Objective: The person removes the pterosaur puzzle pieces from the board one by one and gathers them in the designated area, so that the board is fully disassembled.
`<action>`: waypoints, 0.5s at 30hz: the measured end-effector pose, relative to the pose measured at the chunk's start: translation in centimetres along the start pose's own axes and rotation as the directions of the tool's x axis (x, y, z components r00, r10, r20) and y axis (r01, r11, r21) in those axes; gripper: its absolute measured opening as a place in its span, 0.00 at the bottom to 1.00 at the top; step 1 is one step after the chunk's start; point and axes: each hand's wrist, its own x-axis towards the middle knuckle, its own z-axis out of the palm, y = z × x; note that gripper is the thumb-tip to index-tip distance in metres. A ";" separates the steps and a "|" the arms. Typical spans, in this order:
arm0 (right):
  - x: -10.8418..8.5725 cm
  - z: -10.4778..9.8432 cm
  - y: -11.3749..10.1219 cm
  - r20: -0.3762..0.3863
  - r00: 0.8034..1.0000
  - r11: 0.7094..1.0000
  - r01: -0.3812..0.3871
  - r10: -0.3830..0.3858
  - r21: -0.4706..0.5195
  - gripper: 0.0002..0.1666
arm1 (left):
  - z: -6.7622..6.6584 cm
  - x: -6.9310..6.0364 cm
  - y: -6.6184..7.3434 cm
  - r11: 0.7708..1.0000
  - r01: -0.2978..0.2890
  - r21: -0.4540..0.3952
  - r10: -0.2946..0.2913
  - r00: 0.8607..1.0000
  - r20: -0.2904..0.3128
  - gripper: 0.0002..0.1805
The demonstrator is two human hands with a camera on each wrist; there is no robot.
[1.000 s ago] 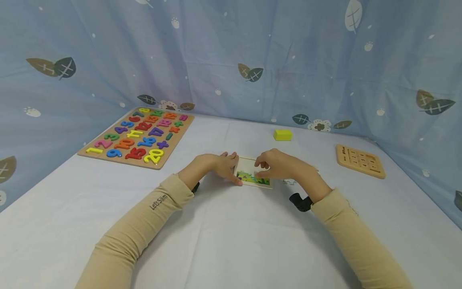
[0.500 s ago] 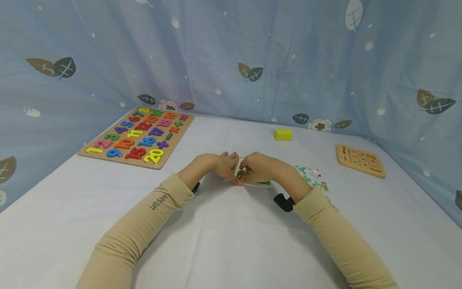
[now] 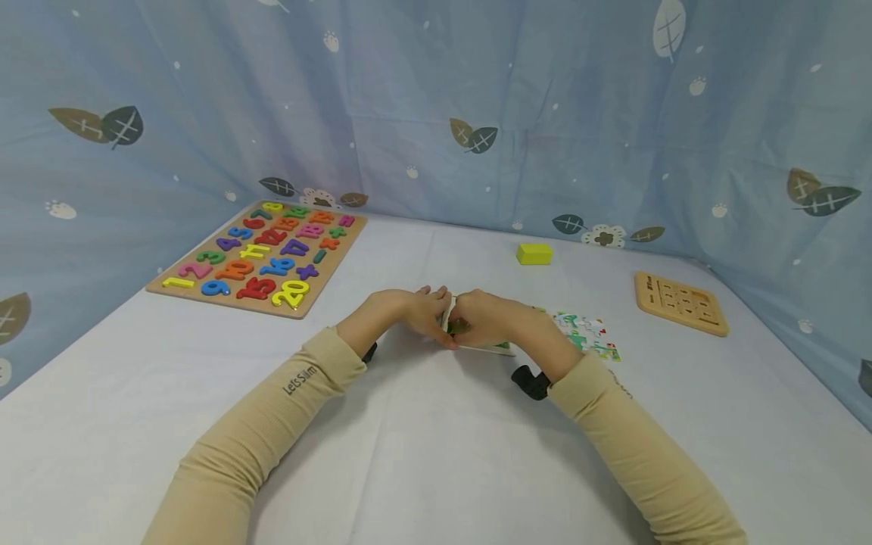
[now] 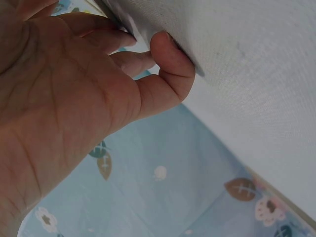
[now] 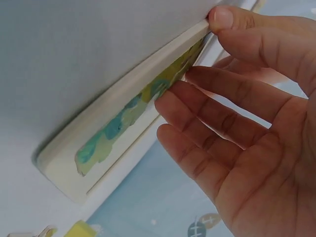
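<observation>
A small jigsaw puzzle tray (image 3: 485, 349) with a pale rim lies on the white table, its picture strip of green and teal pieces (image 5: 114, 127) along the near side. My left hand (image 3: 425, 312) holds the tray's left end, thumb bent at the near corner and fingers farther back; the left wrist view (image 4: 94, 74) shows that hand's bent thumb. Over the tray's left part, my right hand (image 3: 482, 318) has thumb and fingertips brought down on a puzzle piece, mostly hidden beneath them. From the right wrist, the same hand (image 5: 256, 128) shows its fingertips at the picture strip.
Loose puzzle pieces (image 3: 591, 335) lie right of the tray. A yellow-green block (image 3: 534, 254) stands behind it. At the back left is a number board (image 3: 315, 301) with colourful numerals; a wooden number tablet (image 3: 681, 304) lies to the right. A patterned curtain (image 3: 422, 113) hangs behind.
My right hand has moved left across the tray toward its left end and lowered, uncovering the loose pieces on the right. My left hand has stayed in place.
</observation>
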 end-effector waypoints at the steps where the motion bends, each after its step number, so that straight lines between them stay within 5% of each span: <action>1: 0.0 0.0 0.0 0.001 1.000 1.000 -0.004 0.004 0.000 0.07 | 0.0 0.0 0.0 1.000 -0.001 -0.003 0.001 1.000 0.002 0.56; 15: 0.0 0.4 0.4 -0.038 0.999 0.999 0.028 -0.029 -0.033 0.09 | 0.0 -0.2 0.0 1.000 0.004 -0.011 -0.004 1.000 0.001 0.56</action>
